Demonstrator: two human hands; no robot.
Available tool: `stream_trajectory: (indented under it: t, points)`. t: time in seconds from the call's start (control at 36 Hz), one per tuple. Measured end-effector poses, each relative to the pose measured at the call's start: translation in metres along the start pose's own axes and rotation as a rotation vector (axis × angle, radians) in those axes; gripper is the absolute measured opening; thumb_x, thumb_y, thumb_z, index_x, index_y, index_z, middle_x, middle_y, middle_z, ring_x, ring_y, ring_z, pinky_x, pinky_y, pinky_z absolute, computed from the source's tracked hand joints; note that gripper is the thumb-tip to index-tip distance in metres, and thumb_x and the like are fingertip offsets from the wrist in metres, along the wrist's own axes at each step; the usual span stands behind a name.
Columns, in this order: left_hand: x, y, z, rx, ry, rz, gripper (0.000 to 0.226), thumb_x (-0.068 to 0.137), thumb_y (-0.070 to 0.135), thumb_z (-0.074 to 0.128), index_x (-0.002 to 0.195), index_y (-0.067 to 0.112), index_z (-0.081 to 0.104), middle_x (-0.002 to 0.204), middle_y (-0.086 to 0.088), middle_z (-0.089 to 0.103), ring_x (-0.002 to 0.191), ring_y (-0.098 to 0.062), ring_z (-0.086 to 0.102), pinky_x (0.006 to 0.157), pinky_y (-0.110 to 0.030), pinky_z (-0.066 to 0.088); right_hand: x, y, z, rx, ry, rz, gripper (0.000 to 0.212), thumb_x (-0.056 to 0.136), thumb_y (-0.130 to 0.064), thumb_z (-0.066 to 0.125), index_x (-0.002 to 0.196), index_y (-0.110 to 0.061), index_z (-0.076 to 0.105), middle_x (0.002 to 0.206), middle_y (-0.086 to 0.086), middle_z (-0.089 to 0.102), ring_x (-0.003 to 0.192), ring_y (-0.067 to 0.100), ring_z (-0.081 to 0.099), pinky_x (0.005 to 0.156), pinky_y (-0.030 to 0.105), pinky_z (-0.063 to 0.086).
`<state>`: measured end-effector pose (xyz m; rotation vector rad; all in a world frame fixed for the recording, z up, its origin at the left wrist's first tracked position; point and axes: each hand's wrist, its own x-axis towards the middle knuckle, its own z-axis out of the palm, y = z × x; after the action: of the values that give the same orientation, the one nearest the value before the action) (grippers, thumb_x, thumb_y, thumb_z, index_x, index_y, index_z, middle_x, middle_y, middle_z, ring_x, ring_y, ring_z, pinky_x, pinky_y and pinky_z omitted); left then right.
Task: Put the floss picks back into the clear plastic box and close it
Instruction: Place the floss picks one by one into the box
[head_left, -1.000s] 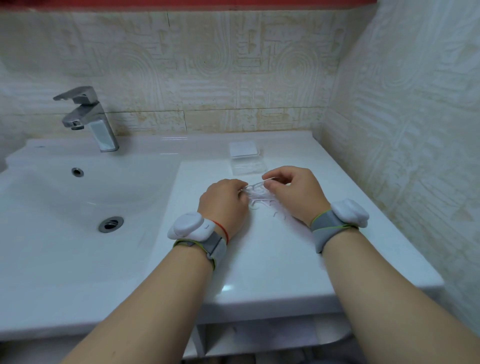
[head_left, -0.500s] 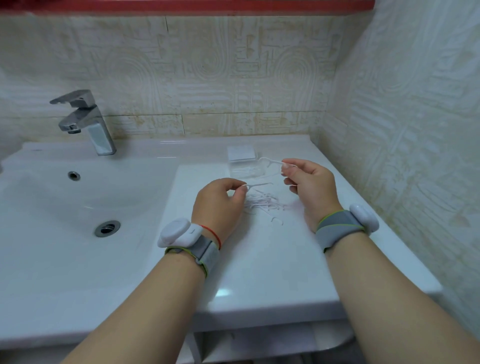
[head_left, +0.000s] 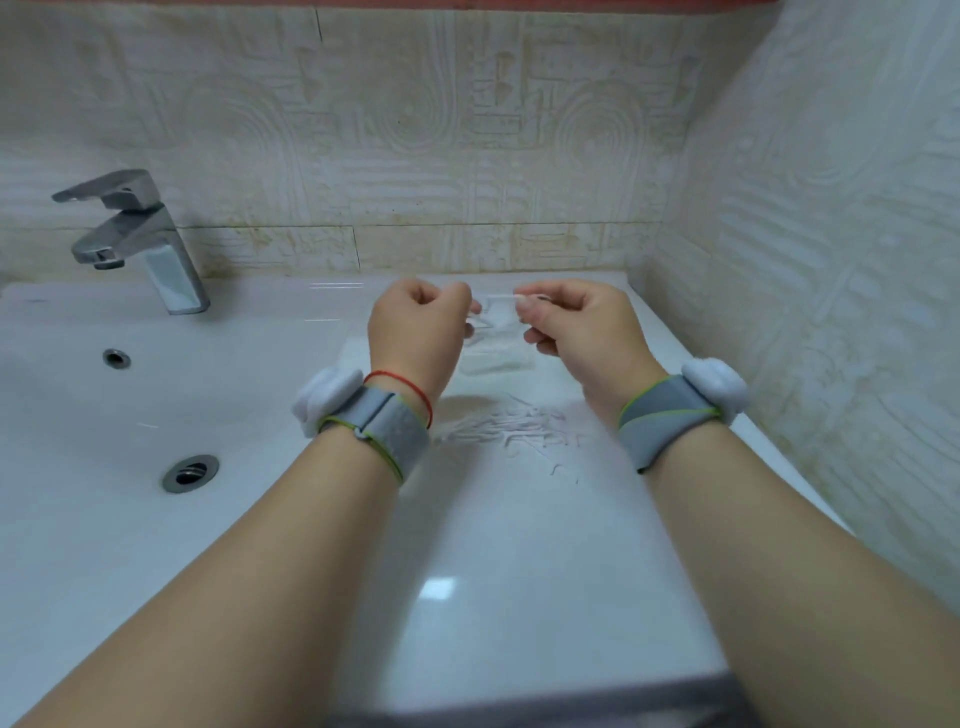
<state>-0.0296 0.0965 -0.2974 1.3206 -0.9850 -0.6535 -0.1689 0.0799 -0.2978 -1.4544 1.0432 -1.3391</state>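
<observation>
Most of the floss picks (head_left: 511, 423) lie in a loose heap on the white counter (head_left: 519, 571), just in front of the clear plastic box (head_left: 493, 361), which sits blurred and half hidden behind the hands. One pick (head_left: 498, 297) is held above the box, the left hand (head_left: 418, 332) and right hand (head_left: 576, 332) each curled and pinching an end. Such a thin, slick piece could slip from the pinch and skid across the glossy top toward the basin (head_left: 104, 415) and its drain (head_left: 189, 472). Picks laid crosswise would likely stop the lid shutting. A chrome faucet (head_left: 135, 234) stands at the left, and embossed beige tiles (head_left: 415, 130) cover the corner walls.
</observation>
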Motion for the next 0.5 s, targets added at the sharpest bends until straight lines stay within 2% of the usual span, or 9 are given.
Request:
stream_trajectory:
  t: [0.06,0.14,0.31,0.5]
  points:
    - [0.005,0.002,0.006,-0.100,-0.035,-0.039,0.008,0.076,0.013,0.053,0.069,0.013,0.049,0.072,-0.004,0.074,0.058,-0.018,0.068,0.055,-0.028,0.054,0.012,-0.003,0.001,0.114,0.001,0.033,0.010,0.088,-0.009,0.066,0.086,-0.018,0.070,0.068,-0.004,0.064,0.054,0.004,0.056,0.056,0.017,0.046]
    - [0.011,0.001,0.013,-0.233,-0.065,-0.117,0.005,0.083,0.011,0.052,0.078,0.011,0.053,0.071,-0.001,0.073,0.056,-0.018,0.067,0.056,-0.028,0.054,0.022,0.001,0.004,0.272,0.016,0.112,0.009,0.088,-0.010,0.065,0.086,-0.018,0.070,0.067,-0.004,0.064,0.055,0.005,0.054,0.057,0.019,0.045]
    - [0.008,-0.018,0.019,-0.370,-0.088,-0.164,0.010,0.090,0.015,0.059,0.083,0.009,0.065,0.077,-0.008,0.069,0.063,-0.021,0.066,0.059,-0.029,0.054,0.016,0.026,0.012,0.250,-0.025,0.183,0.008,0.087,-0.010,0.067,0.088,-0.015,0.072,0.069,-0.002,0.064,0.058,0.009,0.051,0.059,0.021,0.043]
    - [0.003,-0.021,0.019,-0.486,-0.138,-0.225,0.007,0.092,0.013,0.061,0.094,0.013,0.067,0.081,-0.003,0.065,0.064,-0.016,0.064,0.064,-0.025,0.054,0.015,0.028,0.019,0.208,-0.029,0.136,0.008,0.086,-0.013,0.068,0.086,-0.018,0.075,0.075,0.001,0.068,0.062,0.007,0.057,0.064,0.022,0.045]
